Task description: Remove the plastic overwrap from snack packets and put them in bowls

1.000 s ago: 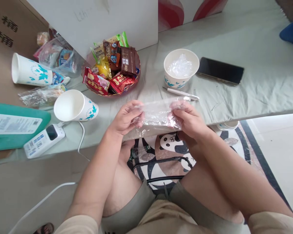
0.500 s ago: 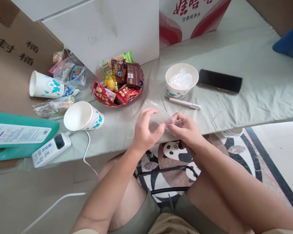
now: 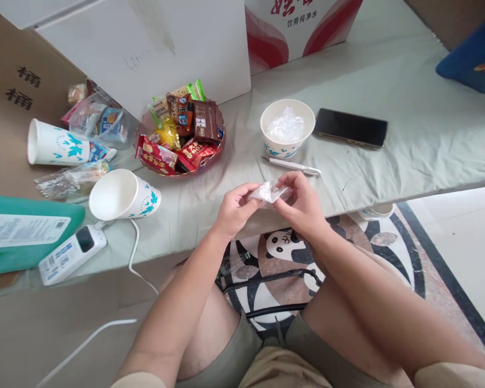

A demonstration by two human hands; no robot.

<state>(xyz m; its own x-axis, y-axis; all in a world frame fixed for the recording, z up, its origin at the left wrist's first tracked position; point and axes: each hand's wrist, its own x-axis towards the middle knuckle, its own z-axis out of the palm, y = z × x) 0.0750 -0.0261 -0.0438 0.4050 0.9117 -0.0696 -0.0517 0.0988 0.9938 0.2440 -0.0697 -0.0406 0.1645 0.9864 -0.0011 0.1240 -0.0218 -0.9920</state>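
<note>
Between my two hands, a crumpled piece of clear plastic film (image 3: pixel 268 192) is bunched up above the table's front edge. My left hand (image 3: pixel 235 209) pinches its left side between thumb and fingers. On the other side my right hand (image 3: pixel 301 202) grips it, thumb in front and fingers curled behind. A paper bowl (image 3: pixel 288 145) with a blue leaf print stands just beyond, and crumpled clear plastic (image 3: pixel 286 126) lies in it. Close in front of the bowl lies a white pen (image 3: pixel 293 165).
A dish of wrapped snacks (image 3: pixel 194 156) sits left of the bowl, a black phone (image 3: pixel 351 128) to its right. Paper cups (image 3: pixel 147 199), a green jug (image 3: pixel 24 226) and a white power strip (image 3: pixel 73 253) crowd the left. Boxes (image 3: pixel 145 48) stand behind.
The film was stretched out between my hands and is now gathered into a small bunch. My left hand has closed onto it. The view has shifted slightly.
</note>
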